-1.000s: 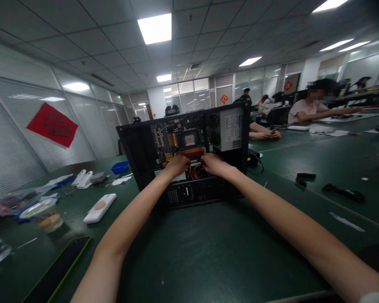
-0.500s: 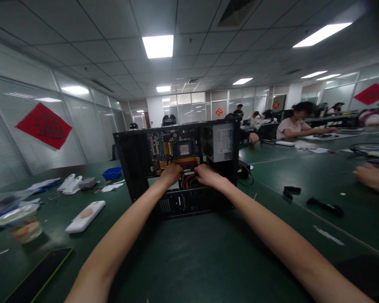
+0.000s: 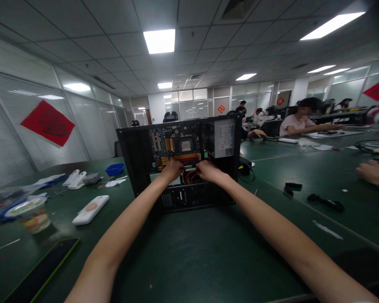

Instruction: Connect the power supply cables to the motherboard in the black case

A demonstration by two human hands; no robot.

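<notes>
A black computer case (image 3: 128, 162) stands on the green table with its open side toward me. Inside it are a motherboard (image 3: 177, 141), a grey power supply (image 3: 224, 139) at the upper right and a bundle of red and dark cables (image 3: 191, 177) low in the middle. My left hand (image 3: 172, 170) reaches in at the lower edge of the board, its fingers curled closed. To the right of the cables, my right hand (image 3: 208, 171) is closed near the memory slots (image 3: 189, 157). Whatever either hand pinches is hidden behind the fingers.
At left lie a phone (image 3: 39, 273), a white device (image 3: 91, 209), a plastic cup (image 3: 34, 215) and a blue tray (image 3: 114, 169). Black straps (image 3: 325, 202) lie at right, near another person's hand (image 3: 374, 173). A co-worker (image 3: 300, 120) sits farther back.
The view has shifted slightly, so the case sits a little farther right and higher in the picture. Both hands stay at the lower edge of the motherboard, still closed.
</notes>
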